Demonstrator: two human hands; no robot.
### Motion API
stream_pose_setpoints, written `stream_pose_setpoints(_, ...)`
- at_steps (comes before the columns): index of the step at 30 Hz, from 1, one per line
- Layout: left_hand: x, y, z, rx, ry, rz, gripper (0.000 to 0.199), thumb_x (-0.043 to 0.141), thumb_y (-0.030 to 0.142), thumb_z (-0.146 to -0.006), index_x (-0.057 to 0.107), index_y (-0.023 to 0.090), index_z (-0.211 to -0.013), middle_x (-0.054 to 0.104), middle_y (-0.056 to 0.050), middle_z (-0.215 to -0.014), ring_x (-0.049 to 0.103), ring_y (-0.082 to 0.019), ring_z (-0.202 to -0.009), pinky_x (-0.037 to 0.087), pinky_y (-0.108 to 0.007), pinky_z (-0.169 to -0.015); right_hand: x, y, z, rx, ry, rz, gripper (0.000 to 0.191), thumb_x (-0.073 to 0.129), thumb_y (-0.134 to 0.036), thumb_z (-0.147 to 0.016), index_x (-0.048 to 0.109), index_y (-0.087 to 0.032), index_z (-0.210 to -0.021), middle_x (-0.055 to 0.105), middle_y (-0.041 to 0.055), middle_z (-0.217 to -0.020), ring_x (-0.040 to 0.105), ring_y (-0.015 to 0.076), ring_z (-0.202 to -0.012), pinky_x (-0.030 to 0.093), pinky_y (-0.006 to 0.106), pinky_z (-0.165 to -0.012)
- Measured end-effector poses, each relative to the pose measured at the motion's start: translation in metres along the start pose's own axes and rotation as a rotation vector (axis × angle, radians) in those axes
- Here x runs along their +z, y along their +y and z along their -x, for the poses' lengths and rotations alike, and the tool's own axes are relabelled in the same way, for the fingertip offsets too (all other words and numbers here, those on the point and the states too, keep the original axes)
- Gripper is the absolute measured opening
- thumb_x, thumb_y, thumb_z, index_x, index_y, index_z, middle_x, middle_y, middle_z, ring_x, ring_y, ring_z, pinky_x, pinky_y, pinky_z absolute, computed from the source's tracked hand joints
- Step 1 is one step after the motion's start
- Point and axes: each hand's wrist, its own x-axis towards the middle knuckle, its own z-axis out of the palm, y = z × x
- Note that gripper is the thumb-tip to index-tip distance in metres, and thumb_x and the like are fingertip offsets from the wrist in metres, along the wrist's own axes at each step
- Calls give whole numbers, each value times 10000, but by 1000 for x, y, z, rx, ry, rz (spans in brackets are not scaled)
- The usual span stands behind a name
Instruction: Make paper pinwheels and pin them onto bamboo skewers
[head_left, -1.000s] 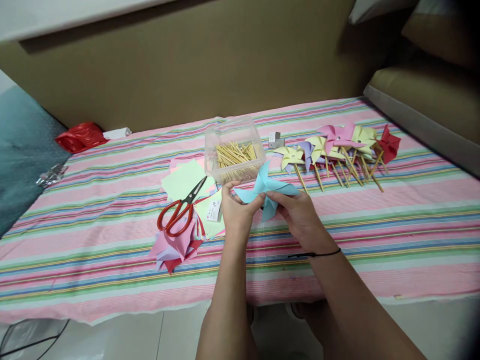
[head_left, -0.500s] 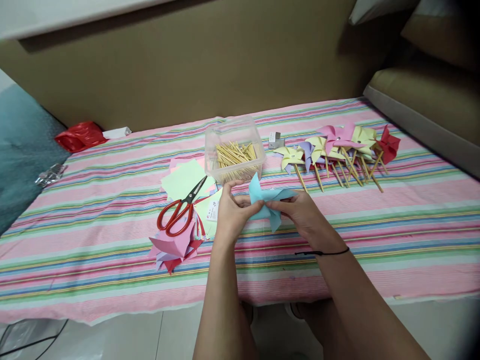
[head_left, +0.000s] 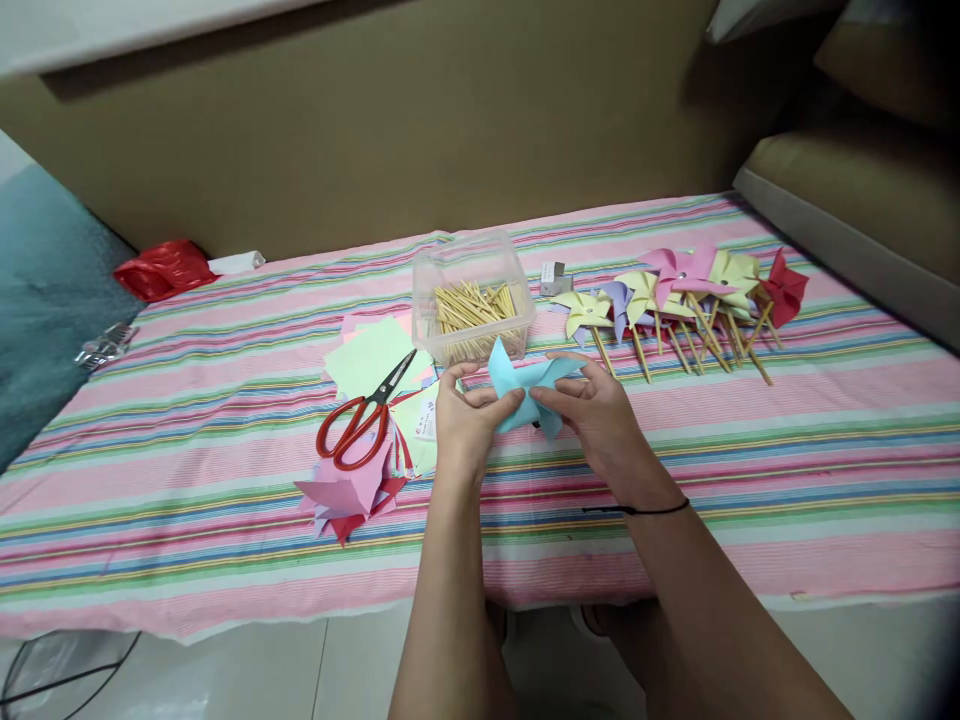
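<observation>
A light-blue paper pinwheel (head_left: 510,378), its corners folded in to the middle, is held between both hands above the striped cloth. My left hand (head_left: 466,418) pinches its left side, thumb near the centre. On the other side my right hand (head_left: 592,405) grips the paper, thumb close to the centre too. The fingers behind the paper are partly hidden. Just beyond the hands stands a clear plastic box (head_left: 472,255) with many short wooden sticks (head_left: 476,308). Red-handled scissors (head_left: 364,412) lie left of my left hand, on top of paper sheets.
Finished pinwheels on sticks (head_left: 682,285) lie in a row at the right. Pale green paper sheets (head_left: 367,358) and cut pink pieces (head_left: 349,488) are at the left. A small grey-white box (head_left: 555,278) lies behind, and a red plastic bag (head_left: 163,270) is at the far left.
My right hand has shifted its hold, its thumb now more open to view at the pinwheel's centre. The pinwheel has tilted and moved slightly left.
</observation>
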Motion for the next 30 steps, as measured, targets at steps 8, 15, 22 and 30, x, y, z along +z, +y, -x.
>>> stream_pose_setpoints(8,-5,4,3,-19,-133,-11,672,826,299,-542,426,204,-1074,679,19,-612,606,-130,-479,469,-230,-524,-4,0,-2,33,32,-15,596,877,-295,-487,550,-214,-979,696,-14,-672,644,179,-586,507,275,-527)
stream_pose_setpoints(15,-8,2,2,21,-170,-143,670,812,265,-553,425,219,-1098,607,73,-535,513,-90,-402,374,-171,-420,-6,3,-4,35,42,71,614,874,-286,-472,501,-221,-956,623,-65,-569,614,163,-543,488,264,-511)
stream_pose_setpoints(22,-9,5,3,4,-125,-151,667,817,242,-513,431,212,-1057,612,77,-510,507,-96,-372,379,-171,-401,-5,0,-3,28,-2,129,624,858,-301,-499,481,-221,-990,637,-63,-594,579,132,-518,444,227,-481)
stream_pose_setpoints(30,-29,13,-10,112,293,67,656,818,168,-445,466,169,-999,693,-3,-620,629,-146,-491,489,-241,-505,-33,4,-19,-360,67,670,89,686,-280,-706,661,-198,-679,687,48,-760,641,223,-781,502,412,-787)
